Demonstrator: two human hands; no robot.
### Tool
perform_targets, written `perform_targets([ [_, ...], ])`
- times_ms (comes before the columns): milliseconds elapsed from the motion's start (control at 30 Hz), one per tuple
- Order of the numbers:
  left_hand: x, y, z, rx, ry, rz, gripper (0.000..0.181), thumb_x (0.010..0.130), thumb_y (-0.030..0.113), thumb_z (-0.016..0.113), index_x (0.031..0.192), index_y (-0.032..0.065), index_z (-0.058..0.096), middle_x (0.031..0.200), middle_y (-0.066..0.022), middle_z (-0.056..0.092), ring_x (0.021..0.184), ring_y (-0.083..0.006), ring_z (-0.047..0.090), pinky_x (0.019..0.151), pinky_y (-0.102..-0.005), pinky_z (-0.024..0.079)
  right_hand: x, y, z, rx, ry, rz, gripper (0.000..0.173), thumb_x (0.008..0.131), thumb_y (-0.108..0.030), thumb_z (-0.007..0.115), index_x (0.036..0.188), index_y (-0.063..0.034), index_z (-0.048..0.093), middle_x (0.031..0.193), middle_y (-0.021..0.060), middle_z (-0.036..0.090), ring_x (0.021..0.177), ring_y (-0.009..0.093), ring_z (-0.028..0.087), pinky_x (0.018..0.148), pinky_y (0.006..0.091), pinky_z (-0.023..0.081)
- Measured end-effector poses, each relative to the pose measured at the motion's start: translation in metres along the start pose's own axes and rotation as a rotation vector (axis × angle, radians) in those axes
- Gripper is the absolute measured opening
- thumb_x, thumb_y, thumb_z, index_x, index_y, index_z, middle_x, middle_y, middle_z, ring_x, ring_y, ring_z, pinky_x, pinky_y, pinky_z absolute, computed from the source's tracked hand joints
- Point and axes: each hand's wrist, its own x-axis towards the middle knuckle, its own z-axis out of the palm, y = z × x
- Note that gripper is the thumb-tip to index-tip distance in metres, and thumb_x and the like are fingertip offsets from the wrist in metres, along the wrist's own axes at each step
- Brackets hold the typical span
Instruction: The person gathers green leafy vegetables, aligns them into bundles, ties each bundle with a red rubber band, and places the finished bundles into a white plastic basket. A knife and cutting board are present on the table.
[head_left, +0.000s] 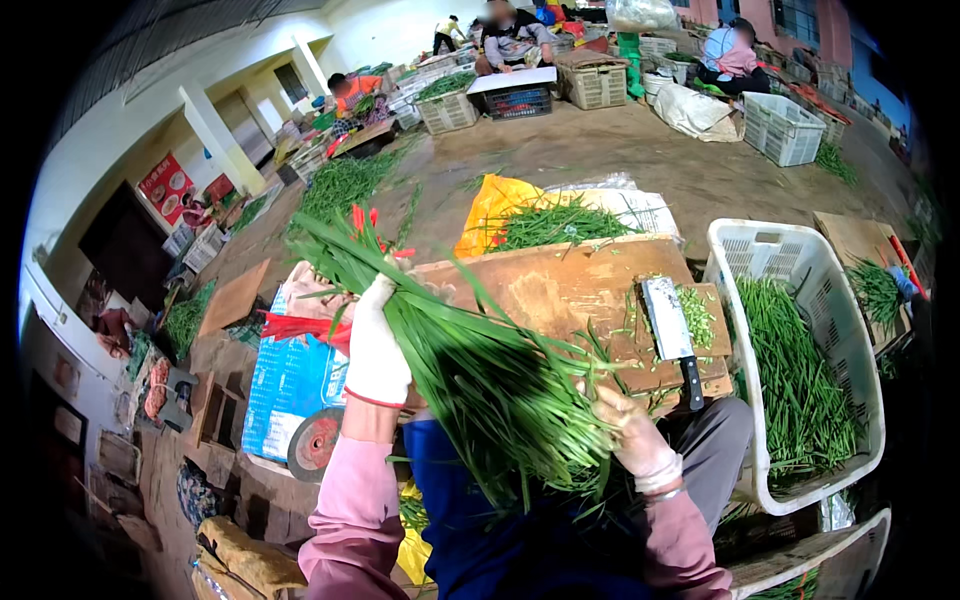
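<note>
My left hand (381, 337), in a white glove with a red cuff edge, grips a large bunch of long flat green leaves, likely Chinese chives (480, 352). At the bunch's pale stem end is my right hand (630, 431), its fingers closed on some of the stems. The bunch lies slantwise above my lap. Beyond it stands a wooden board (555, 289). A cleaver (670, 322) with a black handle rests on a smaller board (709, 315) at its right, beside chopped pale stem bits.
At right stands a white plastic crate (795, 495) of chives. More chives (559, 225) lie on yellow and white sacks behind the board. A blue box (292, 390) with red strips and a wheel (316, 444) are at left. Several people sit farther off among crates.
</note>
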Motion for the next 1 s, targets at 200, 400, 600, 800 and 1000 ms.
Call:
perform_targets([
  [200, 0.017, 0.02, -0.021, -0.058, -0.086, 0.081, 0.017, 0.092, 0.027, 0.057, 0.084, 0.0126, 0.054, 0.071, 0.0014, 0.051, 0.07, -0.0148, 0.054, 0.087, -0.0389, 0.048, -0.044, 0.041, -0.045, 0.163, 0.079, 0.024, 0.02, 0.095, -0.016, 0.054, 0.11, -0.0037, 0.059, 0.073, 0.002, 0.054, 0.058, 0.01, 0.046, 0.053, 0.0223, 0.038],
  [400, 0.023, 0.034, -0.029, 0.061, -0.084, 0.199, 0.024, 0.096, 0.029, 0.049, 0.09, 0.0065, 0.055, 0.079, -0.006, 0.057, 0.083, -0.027, 0.056, 0.085, -0.0439, 0.047, -0.032, 0.026, -0.039, -1.17, 0.169, -0.004, 0.058, 0.081, -0.018, 0.071, 0.131, -0.0016, 0.046, 0.128, 0.0219, 0.053, 0.115, 0.026, 0.055, 0.093, 0.0348, 0.044],
  [600, 0.025, 0.024, -0.027, 0.081, 0.024, 0.268, 0.027, 0.097, 0.03, 0.047, 0.089, 0.0047, 0.054, 0.079, -0.0062, 0.057, 0.079, -0.024, 0.057, 0.083, -0.0442, 0.048, 0.028, -0.059, 0.041, -0.65, 0.089, -0.38, 0.046, 0.082, -0.017, 0.07, 0.123, -0.0037, 0.055, 0.114, 0.0107, 0.062, 0.098, 0.016, 0.058, 0.086, 0.0277, 0.045],
  [800, 0.028, 0.037, -0.033, 0.081, -0.156, 0.229, 0.02, 0.096, 0.027, 0.052, 0.087, 0.0089, 0.051, 0.075, -0.0002, 0.054, 0.073, -0.0167, 0.055, 0.081, -0.0375, 0.049, 0.015, -0.02, 0.025, -0.562, 0.141, -0.276, 0.013, 0.088, -0.013, 0.062, 0.094, -0.0038, 0.069, 0.088, 0.0067, 0.068, 0.077, 0.012, 0.06, 0.07, 0.024, 0.047],
  [1000, 0.023, 0.021, -0.025, -0.009, -0.178, 0.142, 0.024, 0.095, 0.03, 0.052, 0.079, 0.0131, 0.047, 0.065, 0.0042, 0.045, 0.065, -0.0139, 0.05, 0.077, -0.0358, 0.046, -0.004, -0.03, 0.034, -1.041, 0.447, -0.656, 0.052, 0.074, -0.003, 0.07, 0.123, -0.014, 0.055, 0.08, 0.0084, 0.059, 0.072, 0.022, 0.058, 0.068, 0.0316, 0.049],
])
